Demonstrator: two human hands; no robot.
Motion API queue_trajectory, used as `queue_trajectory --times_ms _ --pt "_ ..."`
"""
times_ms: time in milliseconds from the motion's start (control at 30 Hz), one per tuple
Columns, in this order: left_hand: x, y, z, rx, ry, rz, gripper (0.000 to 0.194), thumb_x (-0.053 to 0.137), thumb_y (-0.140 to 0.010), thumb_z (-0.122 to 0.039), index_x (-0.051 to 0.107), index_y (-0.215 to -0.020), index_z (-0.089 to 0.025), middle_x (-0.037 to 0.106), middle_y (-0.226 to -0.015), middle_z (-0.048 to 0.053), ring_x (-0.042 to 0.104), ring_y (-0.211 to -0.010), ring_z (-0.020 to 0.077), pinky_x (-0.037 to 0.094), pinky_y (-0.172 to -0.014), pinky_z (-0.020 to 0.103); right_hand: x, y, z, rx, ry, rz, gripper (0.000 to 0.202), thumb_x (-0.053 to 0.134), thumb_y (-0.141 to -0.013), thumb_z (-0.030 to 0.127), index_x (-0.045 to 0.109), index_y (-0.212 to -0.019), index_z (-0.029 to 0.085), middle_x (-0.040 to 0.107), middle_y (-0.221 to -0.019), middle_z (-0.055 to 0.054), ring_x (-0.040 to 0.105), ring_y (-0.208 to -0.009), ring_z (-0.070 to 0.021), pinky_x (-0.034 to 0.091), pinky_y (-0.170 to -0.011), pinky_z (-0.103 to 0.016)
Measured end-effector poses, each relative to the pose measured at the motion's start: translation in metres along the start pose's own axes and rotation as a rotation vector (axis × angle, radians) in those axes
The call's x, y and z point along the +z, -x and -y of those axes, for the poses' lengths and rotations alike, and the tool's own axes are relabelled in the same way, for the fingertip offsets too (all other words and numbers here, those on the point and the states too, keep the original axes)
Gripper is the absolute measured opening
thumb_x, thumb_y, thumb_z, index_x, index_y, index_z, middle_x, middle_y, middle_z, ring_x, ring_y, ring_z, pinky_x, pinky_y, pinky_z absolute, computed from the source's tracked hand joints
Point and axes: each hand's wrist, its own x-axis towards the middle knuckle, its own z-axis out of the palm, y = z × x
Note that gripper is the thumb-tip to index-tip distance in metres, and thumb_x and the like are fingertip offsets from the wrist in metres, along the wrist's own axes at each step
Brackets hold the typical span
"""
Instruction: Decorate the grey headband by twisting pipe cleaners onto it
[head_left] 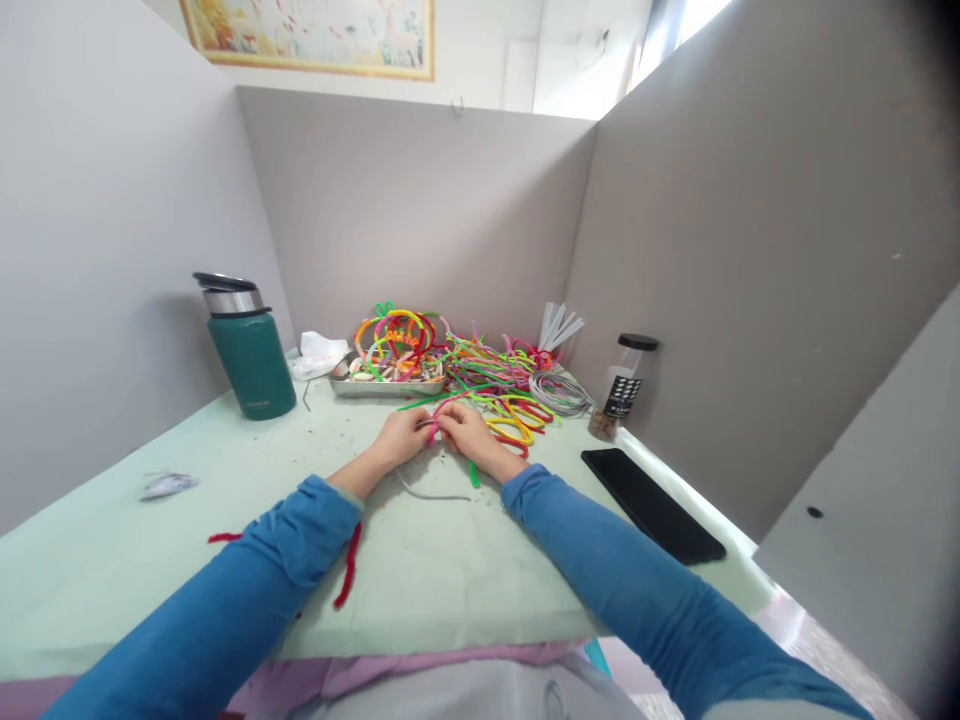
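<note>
Left hand and right hand pinch pink pipe cleaner; uneven pull could slip it, near gray wire could snag.

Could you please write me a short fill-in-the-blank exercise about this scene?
1. The left hand and right hand pinch a fuzzy stem coloured ____.
2. The colourful rings stand in a shallow metal ____.
3. The clear jar has a lid coloured ____.
4. The sleeves on both arms are coloured ____.

Missing words: pink; tray; black; blue.
</note>
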Motion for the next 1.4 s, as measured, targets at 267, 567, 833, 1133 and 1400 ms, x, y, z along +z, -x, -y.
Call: queue_trajectory --times_ms 267,567,833,1133,1400 --pt "-0.003 0.000 0.000 0.044 -0.054 0.031 0.028 0.045 -0.080 -0.034 0.065 -0.073 -0.016 0.052 -0.044 -0.002 0.046 -0.046 0.0106 0.031 -0.048 0.020 0.000 -0.001 -0.003 0.015 -0.041 0.018 0.012 0.049 -0.077 0.030 0.050 -0.076 0.018 0.048 -0.055 0.006 0.038 -0.038 -0.0057 0.028 -0.036 -0.017" --pt "-0.004 0.001 0.000 0.020 0.039 0.076 0.032 0.043 -0.080 -0.039 0.063 -0.068 -0.016 0.049 -0.042 -0.004 0.043 -0.040 0.0096 0.031 -0.046 0.020 -0.001 0.001 0.003 0.012 -0.077 0.031 0.010 0.051 -0.076 0.028 0.051 -0.074 0.018 0.048 -0.053 0.006 0.038 -0.038 -0.0058 0.028 -0.037 -0.017" --pt "0.001 -0.003 0.009 -0.029 0.147 0.094 0.041 0.043 -0.080 -0.050 0.055 -0.060 -0.017 0.044 -0.038 -0.004 0.041 -0.036 0.0092 0.029 -0.041 0.020 -0.001 0.001 0.005 0.018 -0.133 0.045 0.009 0.052 -0.075 0.026 0.051 -0.073 0.017 0.048 -0.052 0.006 0.037 -0.037 -0.0057 0.028 -0.038 -0.018" --pt "0.001 -0.001 0.003 -0.170 0.357 0.126 0.047 0.044 -0.078 -0.058 0.052 -0.059 -0.015 0.043 -0.036 -0.004 0.036 -0.031 0.0072 0.025 -0.035 0.019 -0.002 0.000 0.000 -0.019 -0.069 0.039 0.011 0.051 -0.076 0.028 0.053 -0.073 0.017 0.048 -0.052 0.005 0.037 -0.040 -0.0065 0.027 -0.039 -0.018" --pt "0.002 0.000 0.002 -0.239 0.540 0.132 0.035 0.050 -0.079 -0.047 0.052 -0.065 -0.015 0.041 -0.033 -0.005 0.032 -0.029 0.0065 0.022 -0.034 0.019 -0.001 0.002 0.002 -0.042 -0.025 0.015 0.009 0.049 -0.076 0.025 0.050 -0.070 0.018 0.047 -0.053 0.005 0.038 -0.042 -0.0072 0.031 -0.042 -0.019"
